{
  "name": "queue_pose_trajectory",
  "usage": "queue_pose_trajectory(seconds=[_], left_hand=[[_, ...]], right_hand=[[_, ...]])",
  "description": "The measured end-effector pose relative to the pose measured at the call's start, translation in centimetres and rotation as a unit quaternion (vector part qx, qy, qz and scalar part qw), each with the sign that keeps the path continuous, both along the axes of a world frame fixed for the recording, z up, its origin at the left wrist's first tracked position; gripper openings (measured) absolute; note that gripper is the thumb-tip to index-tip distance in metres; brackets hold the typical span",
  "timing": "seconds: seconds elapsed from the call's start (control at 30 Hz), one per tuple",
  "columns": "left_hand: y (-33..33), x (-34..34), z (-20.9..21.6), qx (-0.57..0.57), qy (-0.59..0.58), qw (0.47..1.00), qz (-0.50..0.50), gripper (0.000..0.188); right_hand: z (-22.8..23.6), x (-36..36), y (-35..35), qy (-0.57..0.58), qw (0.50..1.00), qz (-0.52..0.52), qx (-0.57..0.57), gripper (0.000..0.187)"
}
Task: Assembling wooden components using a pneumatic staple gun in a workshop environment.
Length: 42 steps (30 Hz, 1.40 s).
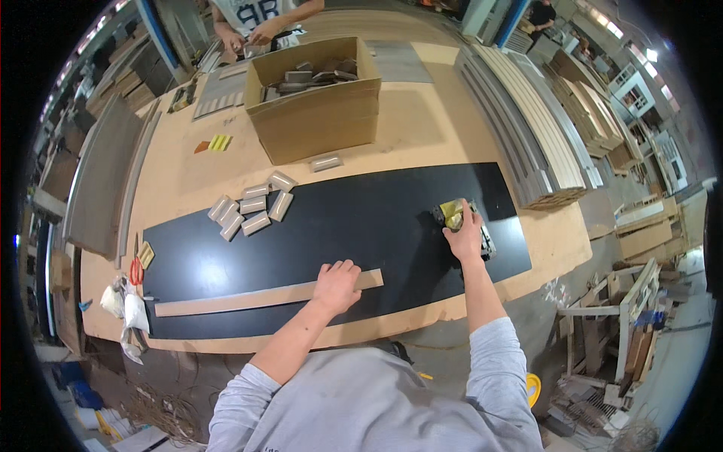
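A long black board (331,226) lies flat across the worktable. My left hand (337,285) is closed over a narrow light-brown strip (241,300) near its right end; the strip runs along the board's near edge. Toward the board's right end, my right hand (465,235) grips a yellow-and-black hand tool that looks like a nail gun (451,214). My fingers and palm hide part of this tool. Left of centre, several small beige, rounded blocks (254,204) lie in a loose group on the board's far edge. Another such block (326,163) sits beyond that edge.
Behind the board stands a cardboard box (316,120) holding many blocks. Red-handled scissors (136,273) and white plastic bags (135,313) are at the left edge. Long panels (527,120) are stacked at the right. Another person's hands (260,34) work across the table (422,135).
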<state>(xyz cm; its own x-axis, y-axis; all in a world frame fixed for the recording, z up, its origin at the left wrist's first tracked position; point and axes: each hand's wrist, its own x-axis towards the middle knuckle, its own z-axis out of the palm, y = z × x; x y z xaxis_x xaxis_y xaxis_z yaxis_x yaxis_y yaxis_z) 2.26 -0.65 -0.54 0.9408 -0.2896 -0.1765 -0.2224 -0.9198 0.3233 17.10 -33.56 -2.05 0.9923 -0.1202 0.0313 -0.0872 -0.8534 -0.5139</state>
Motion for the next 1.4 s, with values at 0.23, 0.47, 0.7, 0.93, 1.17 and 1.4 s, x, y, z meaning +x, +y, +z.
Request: queue_pose_trajectory(seconds=[0.23,0.47,0.7,0.93,1.17,1.4], left_hand=[[-0.3,0.1,-0.7,-0.019,-0.028,0.999,-0.019,0.042],[0.4,0.3,-1.1,-0.019,-0.028,0.999,-0.012,0.040],[0.2,0.5,-1.3,-0.009,0.001,1.000,-0.013,0.043],[0.0,0.4,-1.5,0.003,0.002,1.000,-0.019,0.042],[0.0,0.4,-1.6,0.012,-0.008,1.000,-0.017,0.040],[0.0,0.4,-2.4,-0.002,-0.038,0.999,-0.015,0.037]], right_hand=[[3.3,0.5,-1.4,0.082,0.991,0.067,0.078,0.095],[12.4,-7.5,5.6,0.356,0.822,0.077,0.437,0.066],[12.6,-9.4,10.8,0.371,0.873,0.161,0.273,0.060],[12.4,-9.0,11.5,0.378,0.880,0.154,0.243,0.063],[13.1,-9.0,11.9,0.384,0.883,0.156,0.219,0.067],[13.6,-10.7,11.1,0.399,0.875,0.154,0.228,0.067]])
